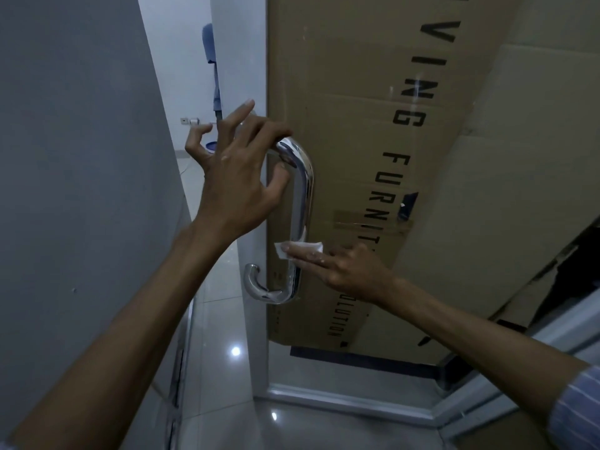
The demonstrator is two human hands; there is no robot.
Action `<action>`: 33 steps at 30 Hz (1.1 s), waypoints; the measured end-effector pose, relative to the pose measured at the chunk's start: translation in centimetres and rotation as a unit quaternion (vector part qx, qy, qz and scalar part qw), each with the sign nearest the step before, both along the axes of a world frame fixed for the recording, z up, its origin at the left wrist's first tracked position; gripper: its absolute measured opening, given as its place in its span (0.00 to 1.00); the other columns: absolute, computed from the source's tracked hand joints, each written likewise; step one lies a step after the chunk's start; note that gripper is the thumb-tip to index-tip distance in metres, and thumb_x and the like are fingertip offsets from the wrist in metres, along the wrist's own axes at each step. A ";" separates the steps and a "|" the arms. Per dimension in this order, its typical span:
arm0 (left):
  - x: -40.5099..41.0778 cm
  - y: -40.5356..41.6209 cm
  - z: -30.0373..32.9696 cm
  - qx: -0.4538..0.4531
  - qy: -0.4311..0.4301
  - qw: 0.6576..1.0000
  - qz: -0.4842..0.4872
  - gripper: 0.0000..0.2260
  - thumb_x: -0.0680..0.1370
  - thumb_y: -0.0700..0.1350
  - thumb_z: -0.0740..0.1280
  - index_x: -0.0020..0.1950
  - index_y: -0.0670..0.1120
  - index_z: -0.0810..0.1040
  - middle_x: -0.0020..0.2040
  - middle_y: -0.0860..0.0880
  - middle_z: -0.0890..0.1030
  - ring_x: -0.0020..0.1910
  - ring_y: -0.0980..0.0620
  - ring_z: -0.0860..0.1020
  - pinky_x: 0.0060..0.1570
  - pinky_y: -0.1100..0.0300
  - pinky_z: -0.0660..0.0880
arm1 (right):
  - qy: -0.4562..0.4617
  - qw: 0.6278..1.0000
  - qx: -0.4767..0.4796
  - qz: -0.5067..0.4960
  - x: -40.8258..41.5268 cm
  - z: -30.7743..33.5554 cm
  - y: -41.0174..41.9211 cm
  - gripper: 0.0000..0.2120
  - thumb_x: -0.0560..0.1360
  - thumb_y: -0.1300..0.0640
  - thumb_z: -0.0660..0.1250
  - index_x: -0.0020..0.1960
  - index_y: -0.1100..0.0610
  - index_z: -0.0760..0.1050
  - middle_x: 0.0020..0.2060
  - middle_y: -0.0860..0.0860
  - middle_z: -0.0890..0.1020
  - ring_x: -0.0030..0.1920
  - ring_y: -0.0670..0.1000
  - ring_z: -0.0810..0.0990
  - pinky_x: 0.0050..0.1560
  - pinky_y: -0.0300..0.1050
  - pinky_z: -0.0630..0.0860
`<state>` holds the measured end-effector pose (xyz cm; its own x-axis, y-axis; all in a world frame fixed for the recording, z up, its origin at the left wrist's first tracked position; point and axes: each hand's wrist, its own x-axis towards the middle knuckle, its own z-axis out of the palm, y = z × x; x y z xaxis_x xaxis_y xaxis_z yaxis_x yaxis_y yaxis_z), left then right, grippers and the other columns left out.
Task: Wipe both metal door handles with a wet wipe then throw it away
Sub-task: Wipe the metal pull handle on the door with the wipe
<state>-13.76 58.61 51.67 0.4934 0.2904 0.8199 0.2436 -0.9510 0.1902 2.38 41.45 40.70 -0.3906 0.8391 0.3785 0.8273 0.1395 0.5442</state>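
1. Head view looks down at a glass door edge, and we take the near metal handle (300, 203) as our landmark: a polished chrome bar that runs down the door face.
2. Our left hand (233, 170) pinches the top bend of the handle between thumb and forefinger, with the other fingers splayed loose to the left.
3. Our right hand (344, 267), at the lower part of the bar, presses a white wet wipe (297, 247) against the bar with straight fingers; the wipe is pressed on, not clenched.
4. The second handle (255, 284), on the far side of the door, shows just left of the landmark's lower end; we judge it is not yet wiped.
5. Risks, in our judgement: the wipe could slip from under flat fingers and drop to the glossy tiled floor (227, 368); the left fingertips could smudge the cleaned top bend; pushing could swing the door.
6. Cardboard (389, 125) to the right of the handle carries black letters reading in part "VING FURNIT", with a smaller "OLUTION" below; the rest is cut off or covered.
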 end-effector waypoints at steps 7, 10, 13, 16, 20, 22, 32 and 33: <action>0.1 -0.2 -0.2 -0.010 -0.003 1.000 0.010 0.16 0.77 0.47 0.67 0.65 0.56 0.77 0.66 0.58 0.77 0.81 0.54 0.61 0.72 0.45 0.49 | 0.039 0.999 -0.033 -0.011 0.4 -2.6 0.7 0.22 0.81 0.62 0.66 0.75 0.55 0.73 0.79 0.51 0.67 0.30 0.48 0.81 0.23 0.41 0.73; 0.2 -0.3 -0.2 -0.009 -0.002 1.000 0.016 0.17 0.77 0.47 0.66 0.65 0.57 0.76 0.66 0.58 0.76 0.81 0.54 0.61 0.72 0.43 0.50 | 0.015 0.999 -0.029 -0.004 0.0 -2.7 0.4 0.21 0.78 0.62 0.69 0.71 0.54 0.78 0.76 0.50 0.72 0.28 0.47 0.79 0.24 0.38 0.65; 0.3 -0.4 -0.4 -0.014 -0.003 1.000 0.018 0.18 0.76 0.47 0.66 0.66 0.56 0.76 0.69 0.56 0.75 0.82 0.53 0.59 0.73 0.44 0.49 | 0.046 0.999 -0.001 -0.006 0.1 -1.9 0.7 0.19 0.84 0.64 0.57 0.70 0.54 0.79 0.75 0.48 0.74 0.32 0.47 0.81 0.23 0.39 0.69; 0.6 -0.7 -0.6 -0.021 -0.005 0.999 0.027 0.19 0.76 0.46 0.66 0.67 0.56 0.76 0.70 0.56 0.75 0.82 0.52 0.58 0.73 0.44 0.49 | 0.032 0.999 -0.022 0.008 0.4 -3.6 0.7 0.19 0.81 0.63 0.64 0.71 0.55 0.78 0.76 0.50 0.71 0.30 0.47 0.81 0.24 0.37 0.69; 0.6 -1.0 -0.6 -0.038 -0.006 0.999 0.030 0.20 0.76 0.45 0.66 0.67 0.57 0.75 0.69 0.58 0.74 0.82 0.53 0.57 0.71 0.45 0.50 | 0.022 0.997 -0.071 0.005 0.3 -5.9 0.9 0.24 0.74 0.61 0.75 0.70 0.55 0.78 0.75 0.52 0.73 0.25 0.46 0.77 0.23 0.37 0.65; 0.5 -1.2 -0.5 -0.053 -0.013 0.998 0.026 0.20 0.76 0.44 0.66 0.66 0.58 0.75 0.68 0.60 0.73 0.82 0.55 0.56 0.70 0.48 0.49 | 0.016 0.996 -0.093 0.002 0.1 -6.7 1.0 0.24 0.73 0.60 0.76 0.68 0.56 0.80 0.74 0.52 0.75 0.24 0.45 0.76 0.23 0.37 0.60; 0.4 -1.8 -0.5 -0.080 -0.016 0.996 0.036 0.21 0.75 0.44 0.65 0.66 0.58 0.75 0.68 0.59 0.73 0.82 0.57 0.56 0.71 0.48 0.47 | 0.065 0.995 0.045 0.065 1.2 -0.7 1.2 0.20 0.83 0.65 0.57 0.70 0.55 0.79 0.72 0.49 0.77 0.24 0.45 0.75 0.23 0.36 0.67; 0.5 -1.9 -0.5 -0.081 -0.018 0.996 0.037 0.21 0.74 0.44 0.65 0.66 0.58 0.74 0.69 0.59 0.73 0.81 0.58 0.55 0.71 0.48 0.47 | 0.071 0.992 0.082 0.069 1.1 0.6 1.2 0.21 0.85 0.65 0.54 0.69 0.54 0.80 0.71 0.48 0.78 0.25 0.45 0.74 0.24 0.37 0.65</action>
<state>-13.31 56.70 51.15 0.4371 0.4541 0.7764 0.3018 -0.8872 0.3490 3.47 42.63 41.31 -0.4317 0.7040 0.5639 0.8757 0.1771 0.4492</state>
